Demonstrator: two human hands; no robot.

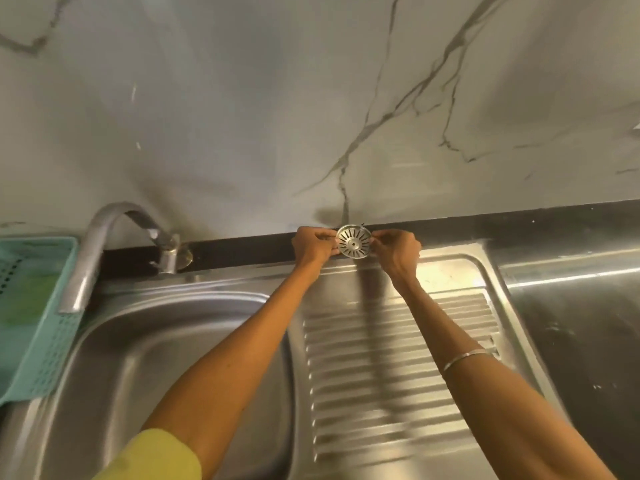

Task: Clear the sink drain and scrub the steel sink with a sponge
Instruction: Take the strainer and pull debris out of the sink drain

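Nearest the lens we note a yellow sleeve [156, 455] on the left arm and a thin metal bangle [464, 359] on the right forearm; both arms reach forward over the steel sink [166, 358]. Left hand [311, 249] and right hand [396, 252] are both clamped on 1 object: the round drain strainer [354, 241], pinched at its opposite edges by the fingertips. We see the strainer held upright, its slotted face with 1 centre hole turned to the camera, at the far edge of the drainboard [398, 358], in front of the black strip below the marble wall [277, 98]. Whether its lower rim touches the steel we cannot tell.

Outward: the ribbed drainboard lies under the right arm, the basin under the left arm. Faucet [100, 251] stands at the back left of the basin, spout curving down over its left rim. Teal perforated basket [38, 306] sits at the far left edge. More steel desk [571, 306] runs right of the drainboard.
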